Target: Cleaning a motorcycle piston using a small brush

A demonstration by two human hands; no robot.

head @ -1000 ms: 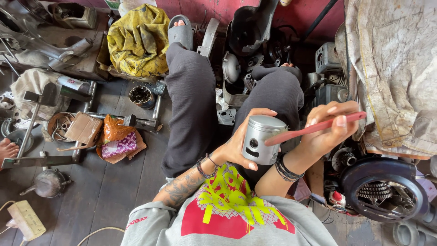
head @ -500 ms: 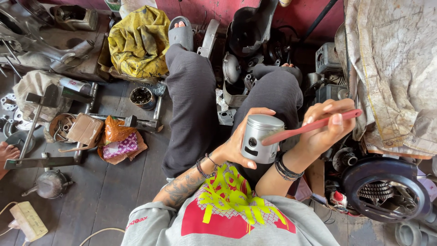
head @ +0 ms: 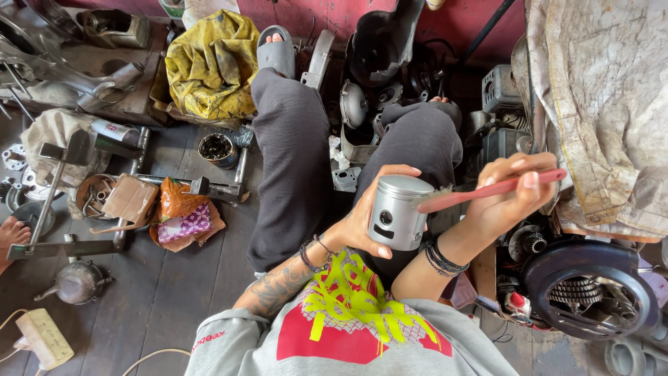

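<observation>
Grey metal piston sits upright above the lap, the left hand clamped around its wall to steady it, while the right hand pinches a red brush, bristles angled onto its crown.

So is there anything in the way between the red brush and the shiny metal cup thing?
Nothing visible. The left hand holds the metal piston, and the right hand holds the red brush with its bristles already touching the piston's top edge. No gap or object lies between them.
</observation>
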